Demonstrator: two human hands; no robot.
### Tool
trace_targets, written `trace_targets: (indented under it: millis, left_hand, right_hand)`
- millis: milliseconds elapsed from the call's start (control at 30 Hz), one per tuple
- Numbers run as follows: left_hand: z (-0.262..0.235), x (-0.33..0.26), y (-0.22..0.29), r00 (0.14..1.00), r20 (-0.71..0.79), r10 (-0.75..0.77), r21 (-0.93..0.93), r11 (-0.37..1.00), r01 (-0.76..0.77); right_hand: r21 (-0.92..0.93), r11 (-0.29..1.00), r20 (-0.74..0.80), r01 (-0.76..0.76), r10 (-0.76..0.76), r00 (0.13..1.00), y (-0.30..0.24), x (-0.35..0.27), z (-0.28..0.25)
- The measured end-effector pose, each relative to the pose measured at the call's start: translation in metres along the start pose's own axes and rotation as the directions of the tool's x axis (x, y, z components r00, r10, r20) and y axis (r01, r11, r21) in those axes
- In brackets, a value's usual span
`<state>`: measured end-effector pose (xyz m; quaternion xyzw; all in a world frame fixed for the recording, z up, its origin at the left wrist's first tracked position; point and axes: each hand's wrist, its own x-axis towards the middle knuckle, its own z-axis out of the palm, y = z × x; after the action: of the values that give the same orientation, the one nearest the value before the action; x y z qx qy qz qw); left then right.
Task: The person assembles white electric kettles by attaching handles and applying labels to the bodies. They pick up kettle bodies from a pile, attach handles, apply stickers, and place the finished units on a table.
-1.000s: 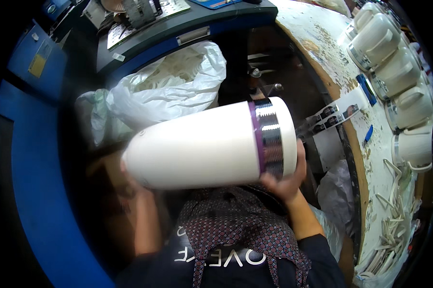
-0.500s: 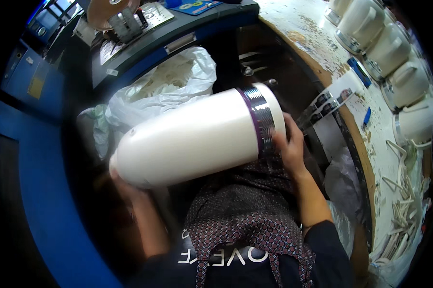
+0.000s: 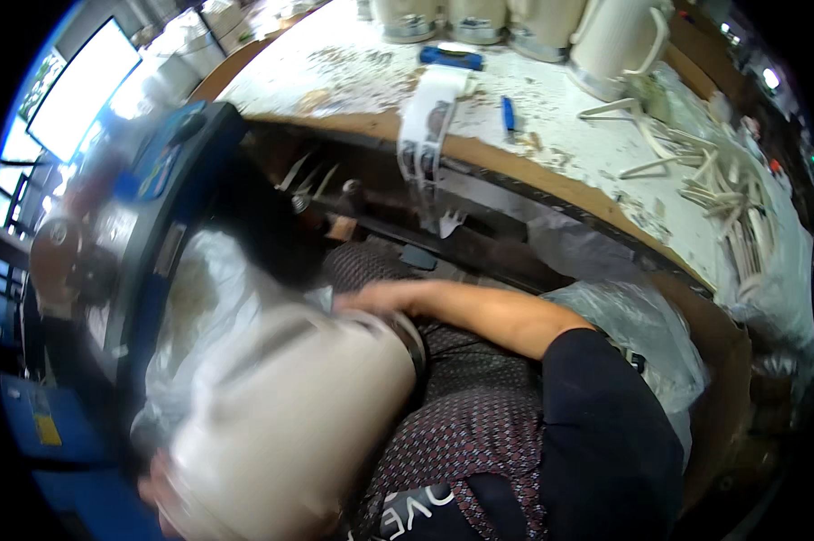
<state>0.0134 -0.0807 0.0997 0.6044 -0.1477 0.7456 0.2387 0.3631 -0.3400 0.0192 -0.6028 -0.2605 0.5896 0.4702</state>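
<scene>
The large cream-white kettle body [image 3: 289, 415] lies across the person's lap, tilted, with its wide closed end toward the lower left and its dark ring at the upper right. It is blurred, so fine details of its surface cannot be read.

The right hand [image 3: 380, 298] rests on the upper end of the kettle body, just at the dark ring. The fingers lie flat and stretched along the rim, pressing on it more than closing around it. The bare forearm goes from there to the right, into a dark short sleeve.

The left hand [image 3: 159, 487] is under the lower left end of the kettle body. Only a small part of it shows, and I cannot tell how far it is open, though it touches the kettle body from below.

Behind the kettle body, to the upper left, a clear plastic bag [image 3: 199, 288] is spread. Above the kettle body runs the worn wooden workbench [image 3: 551, 171], white with dust. On it lie a blue pen [image 3: 508, 113] and many white plastic handles [image 3: 731, 207], and more white kettle bodies [image 3: 619, 41] stand at its far edge.
</scene>
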Motion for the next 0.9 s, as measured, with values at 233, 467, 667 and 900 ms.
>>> trace_targets:
  millis: [233, 467, 667, 900]
  left_hand:
    - [0.181, 0.142, 0.056, 0.458, 0.856, 0.241, -0.504, 0.589, 0.631]
    - [0.119, 0.107, 0.040, 0.656, 0.615, -0.438, 0.465, 0.873, 0.146]
    - [0.140, 0.007, 0.010, 0.660, 0.487, -0.571, 0.433, 0.815, 0.386]
    - [0.161, -0.021, 0.061, 0.595, 0.514, -0.618, 0.443, 0.785, 0.433]
  right_hand:
    - [-0.193, 0.977, -0.238, 0.088, -0.134, 0.962, 0.006, -0.023, -0.007]
    - [-0.500, 0.783, -0.597, -0.369, -0.620, -0.509, 0.031, -0.263, -0.215]
    - [-0.210, 0.954, -0.923, 0.214, -0.121, -0.366, 0.107, -0.381, -0.340]
    - [-0.152, 0.259, -0.987, 0.954, -0.082, -0.135, -0.026, -0.194, -0.211]
